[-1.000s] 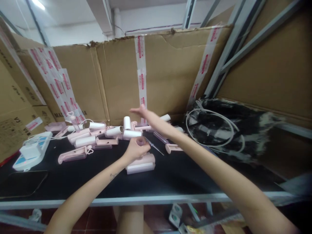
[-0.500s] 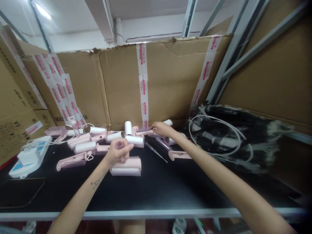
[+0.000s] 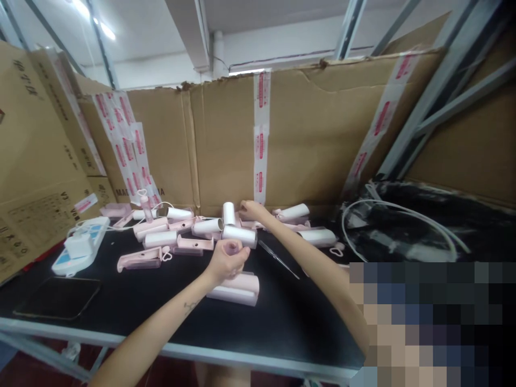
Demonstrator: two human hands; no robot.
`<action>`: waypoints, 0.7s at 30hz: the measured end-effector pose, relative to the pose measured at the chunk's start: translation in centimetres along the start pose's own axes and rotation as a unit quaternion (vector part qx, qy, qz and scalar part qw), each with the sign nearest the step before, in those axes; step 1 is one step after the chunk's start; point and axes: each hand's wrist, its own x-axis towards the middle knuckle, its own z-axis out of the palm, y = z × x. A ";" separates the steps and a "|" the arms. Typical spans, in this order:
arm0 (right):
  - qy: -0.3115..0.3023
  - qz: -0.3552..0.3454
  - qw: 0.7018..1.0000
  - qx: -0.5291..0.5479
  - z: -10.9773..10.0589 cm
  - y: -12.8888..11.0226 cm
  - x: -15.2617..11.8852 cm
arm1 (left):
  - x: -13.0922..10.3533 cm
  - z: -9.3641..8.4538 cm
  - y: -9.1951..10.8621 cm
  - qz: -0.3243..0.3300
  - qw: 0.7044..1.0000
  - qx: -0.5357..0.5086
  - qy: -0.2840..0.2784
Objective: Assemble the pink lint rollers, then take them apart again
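Observation:
My left hand is closed, its fingers curled round something I cannot make out, above a pink and white case lying on the black table. Farther back, my right hand has bent fingers at the pink parts beside an upright white cylinder; its fingertips are partly hidden. A white cylinder lies between my hands. Right of it rests a thin screwdriver. Pink holders and more white cylinders are spread to the left.
A white power strip with a plugged-in adapter and a dark phone lie on the left. A coiled white cable rests on black plastic at the right. Cardboard walls the back. A pixelated patch covers the lower right.
The view has turned, so the scene sits farther right. My right hand has moved left over the pink parts, towards the upright cylinder. My left hand stays closed above the case.

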 end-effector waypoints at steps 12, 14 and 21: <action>0.018 -0.118 0.884 0.451 -4.9 -10.2 -14.9 | 0.4 -0.8 0.7 -0.061 0.994 0.081 -0.039; 0.023 -0.133 0.894 0.427 -4.8 -11.5 -16.5 | 0.4 -1.0 0.7 -0.055 0.993 0.096 -0.044; 0.084 -0.052 0.857 0.505 -3.8 -11.4 -16.7 | 0.4 -0.8 0.7 -0.057 0.994 0.083 -0.030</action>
